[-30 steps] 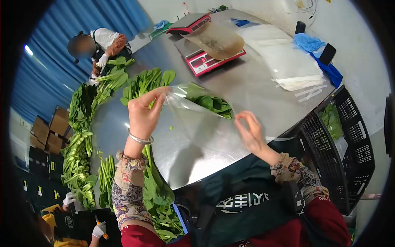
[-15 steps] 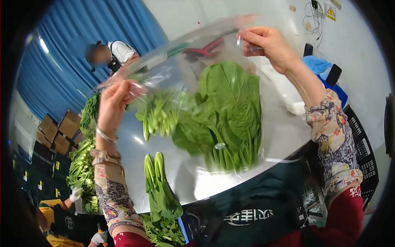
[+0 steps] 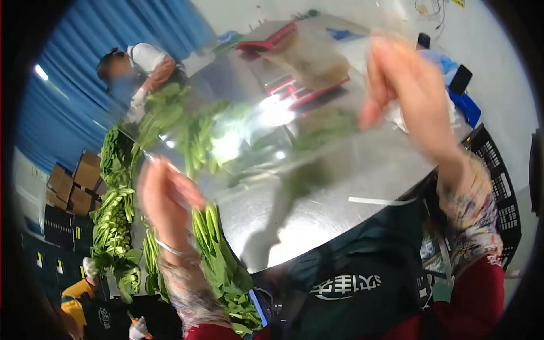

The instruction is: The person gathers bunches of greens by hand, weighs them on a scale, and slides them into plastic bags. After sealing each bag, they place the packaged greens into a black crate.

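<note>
Clear plastic bag point(image 3: 255, 141) stretched out in mid-air

Nearest us is a dark apron point(image 3: 351, 294) with white lettering. Just beyond it, a leafy bunch point(image 3: 221, 249) lies at the near edge of the metal bench point(image 3: 362, 175), stems pointing away from us. Over the bench we have the bag between our left hand point(image 3: 173, 201) and right hand point(image 3: 405, 88). Each grip looks narrow, closed on the bag, though blur hides exactly where the fingertips meet it.

Through the bag we make out hazy greens point(image 3: 328, 127); we cannot tell from this view whether they lie inside or behind it. As far as we can judge, the bag is up off the bench and drawn wide; whether its mouth is closed, we cannot tell. Plenty lies outside it: the near bunch, and a long row of vegetables point(image 3: 116, 209) down the left edge.

Farther off, we see a red scale point(image 3: 320, 95) under a brownish sheet point(image 3: 311, 65), then a co-worker point(image 3: 150, 68) leaning over the bench's far left side, before a blue curtain point(image 3: 141, 34).
</note>
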Demonstrator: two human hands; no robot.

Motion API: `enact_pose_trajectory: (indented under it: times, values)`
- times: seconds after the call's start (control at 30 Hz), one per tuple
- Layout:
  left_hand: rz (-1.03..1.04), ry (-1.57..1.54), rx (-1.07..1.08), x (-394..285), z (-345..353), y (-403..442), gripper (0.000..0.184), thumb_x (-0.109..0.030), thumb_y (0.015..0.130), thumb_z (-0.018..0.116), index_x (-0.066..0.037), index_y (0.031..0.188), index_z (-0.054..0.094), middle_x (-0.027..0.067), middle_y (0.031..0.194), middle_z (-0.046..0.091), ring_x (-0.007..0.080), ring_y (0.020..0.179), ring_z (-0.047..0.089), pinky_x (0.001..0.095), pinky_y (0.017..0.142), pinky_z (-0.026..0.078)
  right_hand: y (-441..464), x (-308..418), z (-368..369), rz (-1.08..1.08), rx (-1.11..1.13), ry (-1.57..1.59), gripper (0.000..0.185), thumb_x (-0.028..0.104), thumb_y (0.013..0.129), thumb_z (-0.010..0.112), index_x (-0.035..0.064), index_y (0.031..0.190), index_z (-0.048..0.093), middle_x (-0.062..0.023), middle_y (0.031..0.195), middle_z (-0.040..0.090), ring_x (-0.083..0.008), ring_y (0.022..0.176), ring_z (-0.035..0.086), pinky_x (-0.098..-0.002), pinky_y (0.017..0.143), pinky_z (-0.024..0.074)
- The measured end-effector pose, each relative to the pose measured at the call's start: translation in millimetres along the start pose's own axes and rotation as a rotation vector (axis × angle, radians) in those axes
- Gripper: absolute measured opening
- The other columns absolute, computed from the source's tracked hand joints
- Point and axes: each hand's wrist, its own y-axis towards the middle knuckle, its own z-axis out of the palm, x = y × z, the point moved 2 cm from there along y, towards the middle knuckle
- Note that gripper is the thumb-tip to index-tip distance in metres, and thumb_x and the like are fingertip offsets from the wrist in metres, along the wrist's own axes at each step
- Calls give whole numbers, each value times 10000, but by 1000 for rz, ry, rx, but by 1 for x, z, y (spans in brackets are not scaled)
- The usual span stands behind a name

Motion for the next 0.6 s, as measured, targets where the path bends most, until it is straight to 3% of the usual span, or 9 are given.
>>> enact_pose_trajectory:
  times: [0.03, 0.1, 0.13, 0.17, 0.2, 0.3, 0.43, 0.57, 0.6]
  values:
    - [-162, 44, -168, 39, 8, -33, 213, -184, 955, 428, -33, 836, 521, 87, 519, 557, 177, 375, 553, 239, 323, 435, -37, -27, 5, 167, -59, -22, 353, 269, 965, 443, 40, 698, 472, -37, 589, 495, -146, 476, 597, -208, 448, 430]
    - [-425, 58, -192, 130, 7, -96, 234, -200, 954, 464, -11, 838, 536, 98, 530, 569, 178, 400, 574, 259, 368, 468, -97, -115, 9, 589, -83, -25, 390, 294, 983, 400, 36, 695, 457, -28, 580, 466, -136, 434, 567, -220, 398, 412]
    - [-525, -58, -248, 156, 20, -123, 248, -218, 957, 473, -20, 824, 542, 94, 540, 577, 163, 404, 565, 247, 377, 453, -126, -149, 10, 589, -85, 20, 384, 287, 982, 401, 32, 700, 456, -33, 590, 474, -136, 430, 565, -222, 390, 411]
    - [-538, 115, -268, 182, 19, -146, 254, -223, 961, 473, -22, 824, 545, 65, 541, 555, 142, 421, 560, 232, 376, 434, -155, -183, 10, 638, -101, 43, 372, 281, 981, 402, 25, 716, 459, -33, 594, 472, -137, 427, 560, -224, 381, 407]
    - [-572, 90, -306, 188, 29, -160, 245, -209, 961, 474, -18, 822, 540, 35, 543, 520, 128, 438, 557, 227, 376, 425, -171, -196, 10, 787, -85, -33, 360, 279, 979, 403, 19, 739, 466, -29, 606, 471, -126, 438, 557, -221, 386, 413]
    - [-684, 56, -351, 198, 26, -187, 250, -206, 959, 481, -12, 815, 545, 28, 556, 520, 123, 441, 552, 223, 389, 434, -180, -192, 12, 836, -59, -26, 359, 278, 978, 404, 15, 742, 464, -28, 617, 475, -112, 427, 539, -220, 384, 418]
    - [-647, 71, -322, 201, 18, -194, 264, -235, 957, 490, -22, 809, 541, 59, 539, 528, 161, 396, 549, 256, 375, 444, -184, -200, 12, 855, -56, 48, 363, 278, 978, 403, 14, 739, 468, -26, 626, 485, -99, 413, 517, -218, 385, 422]
    - [-756, 54, -342, 205, 13, -199, 201, -170, 932, 541, -14, 808, 566, 60, 591, 567, 130, 440, 539, 263, 392, 445, -187, -205, 11, 889, -56, 67, 383, 269, 977, 407, 9, 705, 477, -33, 580, 486, -103, 412, 526, -220, 381, 421]
    - [-855, 64, -395, 193, 24, -191, 127, -135, 910, 565, -8, 900, 566, 55, 569, 556, 130, 449, 538, 261, 420, 450, -189, -209, 11, 882, -64, 91, 390, 267, 972, 415, 7, 687, 477, -39, 573, 493, -116, 411, 541, -229, 376, 422]
